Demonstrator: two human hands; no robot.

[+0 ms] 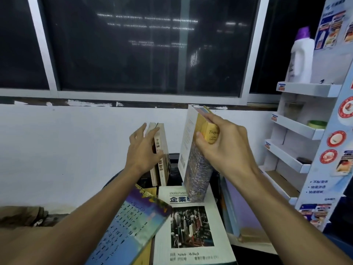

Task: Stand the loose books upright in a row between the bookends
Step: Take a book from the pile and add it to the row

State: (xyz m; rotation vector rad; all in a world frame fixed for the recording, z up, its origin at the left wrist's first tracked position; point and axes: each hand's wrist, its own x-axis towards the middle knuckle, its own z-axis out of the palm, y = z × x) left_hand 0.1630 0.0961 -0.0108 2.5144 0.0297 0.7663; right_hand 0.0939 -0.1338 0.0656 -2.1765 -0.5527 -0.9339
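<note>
Books are what I am sorting, and the job looks about half done to me. I start on the left. A blue book (131, 224) lies loose and tilted by my left arm, so it still needs standing up. Just past it, two thin books (159, 155) already stand up in a row near the wall. My left hand (144, 150) rests flat on their near side. Its fingers (152, 131) are spread open and reach up to the top edge. They press on the books but do not close around them. I think this hand is keeping the row from falling over.

In the middle, low down, a big white book (193, 226) lies flat with a city picture on it. It is still to be stood up.

Next comes the thick book (196, 165) I am placing. It stands tilted, with its bottom corner touching the white book. My right hand (223, 148) grips it near the top of the spine. The thumb is on the left of the spine and the fingers curl over from the right, so the spine sits between them.

A gap is left between this book and the row. I cannot make out the bookends clearly; something dark sits behind the books.

On the far right, a purple book (242, 207) lies leaning near a white shelf (298, 129).
</note>
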